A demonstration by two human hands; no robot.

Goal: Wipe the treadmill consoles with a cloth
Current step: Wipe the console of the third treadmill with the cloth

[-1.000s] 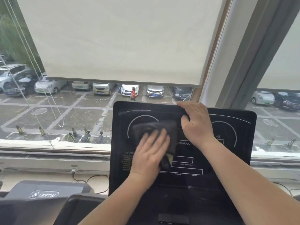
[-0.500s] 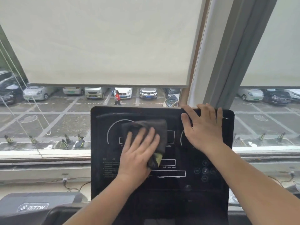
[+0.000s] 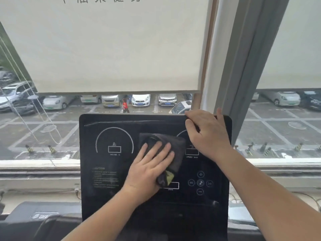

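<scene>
On the black console [image 3: 111, 202] I read "SPEED" under the right-hand display box, and "CAUTION" heading a block of small print at lower left; that print is too blurred for me to read. The caption under the left arc's box seems to read "INCLINE %", though I cannot be sure. At lower right I see a plus sign, a minus sign and a music note in circles. The neighbouring treadmill [image 3: 26, 214] shows the letters "BR", the rest cut off. Dark characters cross the blind [image 3: 112, 49], cropped and unreadable.

Left hand [image 3: 150, 168] lies flat, fingers spread; right hand [image 3: 207, 134] curls, forearm extended.
</scene>
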